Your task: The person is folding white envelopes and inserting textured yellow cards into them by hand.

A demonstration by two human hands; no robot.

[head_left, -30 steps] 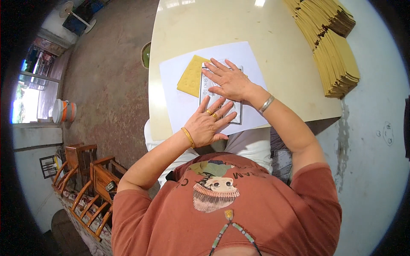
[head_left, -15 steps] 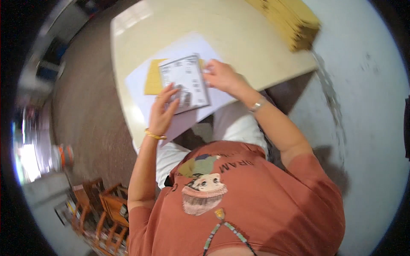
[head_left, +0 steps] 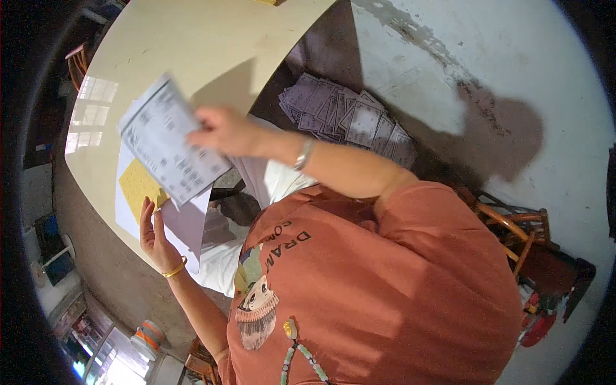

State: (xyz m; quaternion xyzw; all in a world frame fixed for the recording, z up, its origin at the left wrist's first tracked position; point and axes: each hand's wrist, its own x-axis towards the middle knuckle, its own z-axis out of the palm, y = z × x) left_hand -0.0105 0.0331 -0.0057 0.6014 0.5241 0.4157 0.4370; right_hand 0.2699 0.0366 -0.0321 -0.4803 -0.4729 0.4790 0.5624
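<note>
My right hand (head_left: 228, 133) pinches the right edge of a printed white sheet (head_left: 168, 138), lifted and tilted above the table. Dark print and a dark border show on its face. Partly beneath it lies a small yellow sheet (head_left: 140, 183), on top of larger white paper (head_left: 186, 228). My left hand (head_left: 154, 237) is near the yellow sheet's lower edge, its fingers stretched out and nothing in them. The printed sheet covers part of the yellow one and of the white paper.
The cream table (head_left: 186, 35) has a curved left edge. On the floor to its right, by the pale wall (head_left: 410, 70), many similar printed sheets (head_left: 346, 115) lie in a spread pile. A wooden chair (head_left: 513, 228) stands at right, and a white bucket (head_left: 147, 337) at lower left.
The printed sheet has come up off the yellow sheet in my right hand. My left hand has left it. The view has swung right, bringing the floor pile into sight.
</note>
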